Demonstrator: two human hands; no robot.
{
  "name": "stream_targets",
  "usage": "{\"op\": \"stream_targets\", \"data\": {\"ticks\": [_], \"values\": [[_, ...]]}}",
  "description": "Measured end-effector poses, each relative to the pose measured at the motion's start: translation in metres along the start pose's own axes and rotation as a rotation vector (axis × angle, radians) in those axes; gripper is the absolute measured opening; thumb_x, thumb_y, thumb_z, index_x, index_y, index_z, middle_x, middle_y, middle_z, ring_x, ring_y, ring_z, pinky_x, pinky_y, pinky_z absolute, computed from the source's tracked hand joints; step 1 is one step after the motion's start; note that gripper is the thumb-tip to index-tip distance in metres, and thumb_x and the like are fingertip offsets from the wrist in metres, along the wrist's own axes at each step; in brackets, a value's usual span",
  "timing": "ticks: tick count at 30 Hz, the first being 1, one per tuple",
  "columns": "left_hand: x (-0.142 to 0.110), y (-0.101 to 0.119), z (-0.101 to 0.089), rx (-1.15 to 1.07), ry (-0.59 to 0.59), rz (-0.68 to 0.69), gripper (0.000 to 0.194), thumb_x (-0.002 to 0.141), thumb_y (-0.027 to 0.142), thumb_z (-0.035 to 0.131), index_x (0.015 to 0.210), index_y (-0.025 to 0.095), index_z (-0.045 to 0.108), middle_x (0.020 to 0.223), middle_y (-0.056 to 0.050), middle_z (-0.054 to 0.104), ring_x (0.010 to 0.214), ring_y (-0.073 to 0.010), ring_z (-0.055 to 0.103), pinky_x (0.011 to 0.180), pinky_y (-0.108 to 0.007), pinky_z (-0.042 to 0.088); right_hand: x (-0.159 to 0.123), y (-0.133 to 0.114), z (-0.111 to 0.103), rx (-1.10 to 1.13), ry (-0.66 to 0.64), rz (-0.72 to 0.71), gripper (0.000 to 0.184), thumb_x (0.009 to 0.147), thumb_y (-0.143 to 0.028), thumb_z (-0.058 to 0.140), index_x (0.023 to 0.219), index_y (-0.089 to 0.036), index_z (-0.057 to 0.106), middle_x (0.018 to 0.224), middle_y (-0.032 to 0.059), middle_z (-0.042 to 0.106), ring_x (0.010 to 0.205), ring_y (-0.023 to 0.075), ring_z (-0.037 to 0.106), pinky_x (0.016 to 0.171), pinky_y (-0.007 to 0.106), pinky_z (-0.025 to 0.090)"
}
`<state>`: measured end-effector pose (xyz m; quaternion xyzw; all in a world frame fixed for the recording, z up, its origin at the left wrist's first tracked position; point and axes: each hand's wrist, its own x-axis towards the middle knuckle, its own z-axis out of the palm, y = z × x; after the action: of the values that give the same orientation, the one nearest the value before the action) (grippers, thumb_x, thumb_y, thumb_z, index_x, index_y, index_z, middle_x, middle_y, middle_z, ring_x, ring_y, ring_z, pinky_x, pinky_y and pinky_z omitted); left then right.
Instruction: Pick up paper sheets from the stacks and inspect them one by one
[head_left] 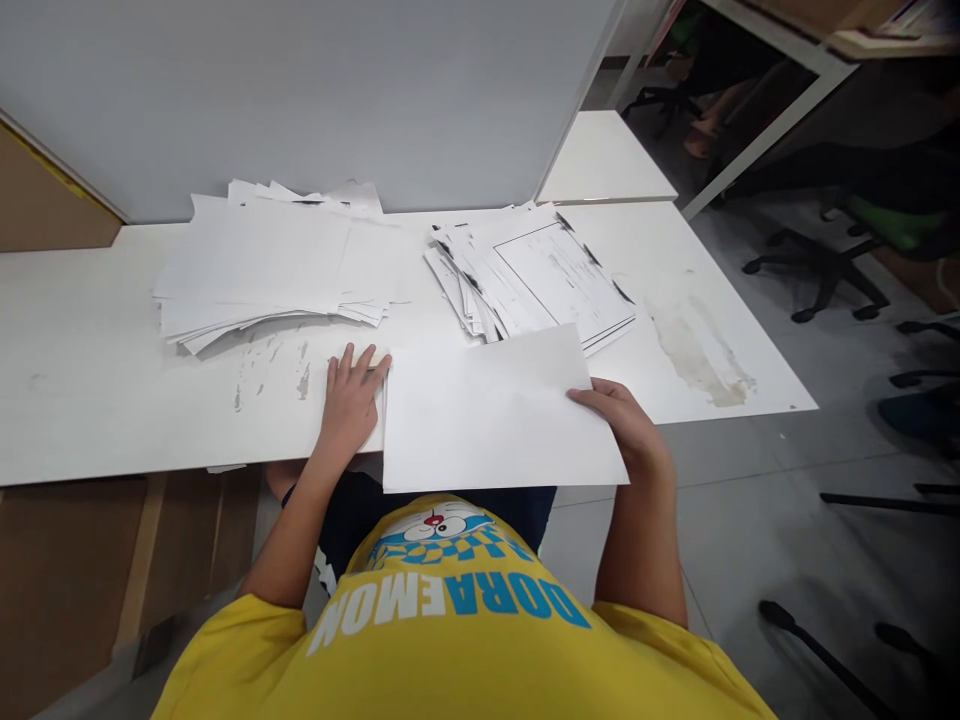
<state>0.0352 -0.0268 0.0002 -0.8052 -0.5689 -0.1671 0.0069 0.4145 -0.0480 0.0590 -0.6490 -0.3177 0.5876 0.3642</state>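
Note:
Before my body lies a blank white sheet of paper (495,420), its near edge reaching past the table's front edge. My right hand (622,415) grips the sheet at its right side, with the thumb on top and the other fingers hidden underneath. My left hand (352,400) rests on the table by the sheet's left edge, fingers spread and stretched out. Under those fingertips shows a small pale strip, too covered to name. Farther back are a stack of blank paper (270,260) on the left and a pile of printed sheets (555,270) with black marks, partly behind the sheet.
The white table (90,370) backs onto a grey partition (337,100). A cardboard box (52,195) stands at the far left, and another brown box (67,560) sits below. Stains (697,350) mark the right tabletop. Office chairs (817,260) and another person's foot (701,138) are at right.

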Motion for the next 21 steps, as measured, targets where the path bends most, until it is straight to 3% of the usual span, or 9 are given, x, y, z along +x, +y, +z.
{"op": "stream_targets", "data": {"ticks": [6,13,15,18,21], "values": [[0.002,0.001,0.004,0.005,-0.033,0.017,0.072,0.083,-0.002,0.033,0.148,0.025,0.045,0.158,-0.008,0.039,0.154,-0.0288,0.01,0.124,-0.06,0.016,-0.001,0.005,-0.003,-0.003,0.027,-0.025,0.029,0.063,-0.042,0.08,0.079,-0.019,0.072,0.073,0.0057,0.074,0.063,0.0237,0.068,0.053,0.03,0.051],[-0.001,0.001,0.002,0.003,0.013,0.016,0.07,0.084,0.0,0.034,0.15,0.024,0.042,0.158,-0.009,0.039,0.154,-0.0286,0.014,0.123,-0.058,0.02,-0.01,0.005,0.001,0.005,0.031,-0.055,0.032,0.064,-0.044,0.08,0.082,-0.019,0.072,0.073,0.0059,0.075,0.067,0.026,0.07,0.056,0.032,0.052],[-0.004,0.001,0.001,-0.003,0.038,0.005,0.068,0.085,0.001,0.034,0.15,0.023,0.043,0.158,-0.01,0.039,0.154,-0.0289,0.015,0.123,-0.058,0.021,-0.02,0.002,-0.006,0.006,0.07,-0.108,0.032,0.066,-0.046,0.08,0.083,-0.02,0.072,0.075,0.0061,0.075,0.069,0.0278,0.071,0.058,0.034,0.053],[-0.007,-0.001,0.002,-0.037,0.102,-0.013,0.064,0.089,0.006,0.034,0.151,0.023,0.041,0.158,-0.01,0.04,0.153,-0.0291,0.017,0.123,-0.058,0.02,-0.03,-0.008,-0.029,0.01,0.243,-0.247,0.028,0.068,-0.048,0.079,0.082,-0.025,0.071,0.076,0.007,0.075,0.072,0.0303,0.072,0.058,0.037,0.054],[-0.01,-0.001,0.002,-0.067,0.203,-0.057,0.059,0.094,0.014,0.034,0.152,0.022,0.039,0.156,-0.01,0.043,0.153,-0.029,0.019,0.123,-0.058,0.02,-0.017,-0.031,-0.04,-0.002,0.332,-0.44,0.022,0.072,-0.05,0.074,0.084,-0.032,0.069,0.085,0.0084,0.076,0.085,0.0333,0.072,0.062,0.04,0.056]]}}
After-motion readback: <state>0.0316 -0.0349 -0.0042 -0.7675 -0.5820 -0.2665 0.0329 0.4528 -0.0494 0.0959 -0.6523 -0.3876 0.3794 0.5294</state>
